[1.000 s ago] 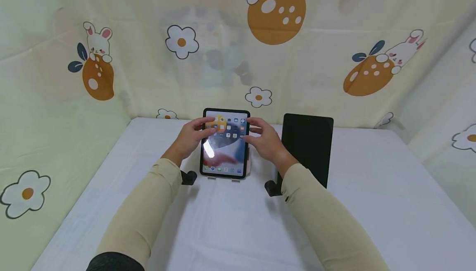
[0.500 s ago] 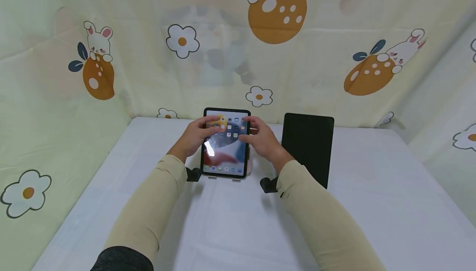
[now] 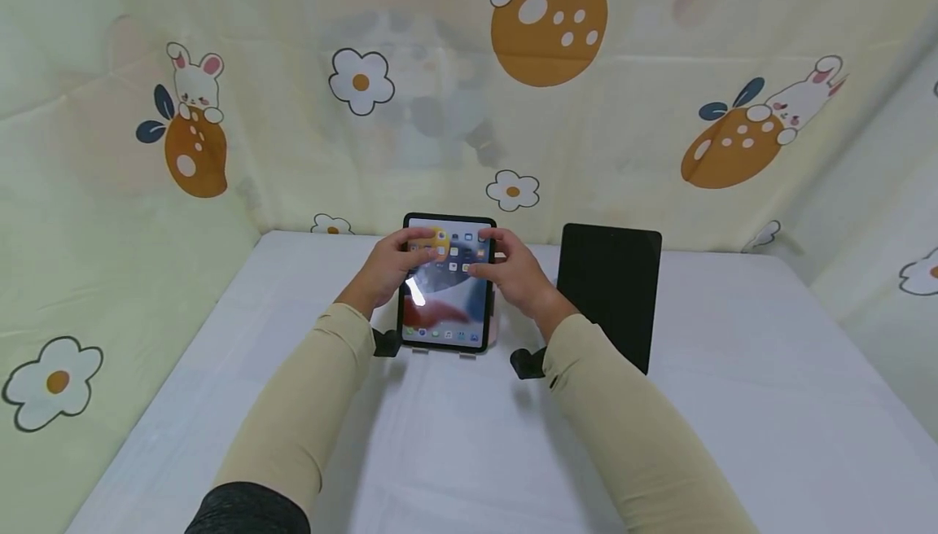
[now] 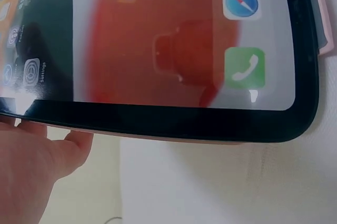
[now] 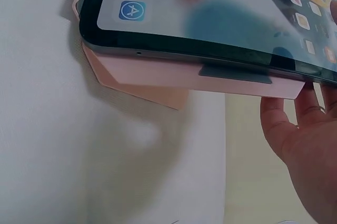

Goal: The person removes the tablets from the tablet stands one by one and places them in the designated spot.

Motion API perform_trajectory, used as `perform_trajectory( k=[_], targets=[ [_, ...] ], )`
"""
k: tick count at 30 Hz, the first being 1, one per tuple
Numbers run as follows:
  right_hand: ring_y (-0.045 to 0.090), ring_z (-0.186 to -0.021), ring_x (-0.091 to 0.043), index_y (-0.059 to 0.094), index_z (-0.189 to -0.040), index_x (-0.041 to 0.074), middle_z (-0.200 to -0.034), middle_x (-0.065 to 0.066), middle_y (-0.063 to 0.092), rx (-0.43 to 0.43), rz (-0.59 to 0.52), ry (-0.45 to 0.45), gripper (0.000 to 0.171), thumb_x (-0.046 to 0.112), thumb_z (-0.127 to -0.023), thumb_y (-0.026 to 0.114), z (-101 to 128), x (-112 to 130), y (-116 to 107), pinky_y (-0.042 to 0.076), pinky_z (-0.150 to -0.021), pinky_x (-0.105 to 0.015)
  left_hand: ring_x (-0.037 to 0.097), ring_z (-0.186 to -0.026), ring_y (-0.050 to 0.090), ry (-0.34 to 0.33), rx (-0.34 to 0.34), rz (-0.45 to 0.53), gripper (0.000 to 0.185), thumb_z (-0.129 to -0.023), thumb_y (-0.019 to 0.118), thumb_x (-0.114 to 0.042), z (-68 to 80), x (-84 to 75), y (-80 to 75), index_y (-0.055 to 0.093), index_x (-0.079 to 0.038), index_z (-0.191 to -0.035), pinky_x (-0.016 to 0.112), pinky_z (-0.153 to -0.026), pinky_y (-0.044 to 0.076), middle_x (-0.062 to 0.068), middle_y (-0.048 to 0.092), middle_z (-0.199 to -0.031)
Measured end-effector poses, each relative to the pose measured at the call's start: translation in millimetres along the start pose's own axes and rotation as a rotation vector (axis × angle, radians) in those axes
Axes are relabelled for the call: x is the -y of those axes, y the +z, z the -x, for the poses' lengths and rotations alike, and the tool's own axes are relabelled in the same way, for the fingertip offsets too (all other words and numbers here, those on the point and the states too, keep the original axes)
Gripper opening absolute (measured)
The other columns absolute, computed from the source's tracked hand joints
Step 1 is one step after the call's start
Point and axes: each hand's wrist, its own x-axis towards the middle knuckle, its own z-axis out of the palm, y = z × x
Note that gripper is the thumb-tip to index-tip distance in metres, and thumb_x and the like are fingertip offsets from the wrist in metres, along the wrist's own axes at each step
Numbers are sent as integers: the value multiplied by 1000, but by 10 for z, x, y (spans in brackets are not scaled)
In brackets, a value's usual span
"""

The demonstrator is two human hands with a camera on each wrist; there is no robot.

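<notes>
A tablet point(image 3: 447, 310) with its screen lit and app icons showing leans upright on a pink stand or cover point(image 5: 152, 74). At its upper left side my left hand point(image 3: 384, 269) holds the edge, thumb and forefinger over the front of the screen. My right hand point(image 3: 519, 273) grips the opposite edge the same way. Both wrist views show fingers reaching behind the tablet's edges; their tips are hidden there. To the right stands a second, dark-screened tablet point(image 3: 608, 290), partly covered by my right forearm.
A white cloth covers the table point(image 3: 440, 436). Behind it hangs a pale curtain point(image 3: 278, 135) printed with rabbits and flowers. Small black devices hang below my left wrist point(image 3: 386, 343) and right wrist point(image 3: 527, 364).
Both hands have shifted slightly inward; the right thumb and forefinger reach further over the screen. Both tablets stay in place, and the lit screen looks the same.
</notes>
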Motion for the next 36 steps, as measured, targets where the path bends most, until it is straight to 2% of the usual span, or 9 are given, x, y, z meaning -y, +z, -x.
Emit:
perform_trajectory(
  k=[12,18,23,27,30,36],
  targets=[
    [48,-119,-32,45,-144,16,-141,-12,46,-11,-17,-2,57,10,-94,70,36,43,-25,44,-104,-44,28,-110,58,-56,-20,-46,41,-98,67,-19,27,-87,22,59,-9,-137,34,-93,51,13,53,-135],
    [48,-120,-30,45,-143,13,-137,-14,50,-10,-7,-59,55,9,-94,70,48,72,-64,44,-103,-43,27,-110,57,-25,-1,-39,41,-97,68,-19,43,-136,15,58,-10,-136,34,-94,50,13,54,-132],
    [52,-111,-31,46,-142,7,-129,-17,54,-11,11,-134,55,5,-92,70,85,122,-125,47,-96,-40,26,-106,59,13,9,-69,41,-96,69,-18,92,-222,25,59,-10,-136,33,-91,51,13,55,-131],
    [53,-107,-31,46,-143,7,-128,-17,53,-9,25,-154,55,5,-93,69,125,176,-158,48,-93,-39,23,-101,60,52,-2,-93,42,-95,70,-14,131,-294,31,59,-7,-135,29,-86,51,14,57,-128],
    [53,-109,-31,46,-144,9,-132,-16,51,-7,38,-154,53,4,-95,65,160,208,-171,48,-96,-41,22,-99,60,70,-12,-103,42,-94,70,-11,163,-344,39,59,-4,-134,27,-84,50,16,59,-125],
    [56,-112,-32,47,-145,12,-133,-14,48,-16,74,-172,50,0,-98,60,250,271,-192,50,-97,-43,25,-102,59,33,-30,-76,39,-94,69,-7,246,-422,61,60,-5,-132,28,-85,52,17,59,-120]
  ],
)
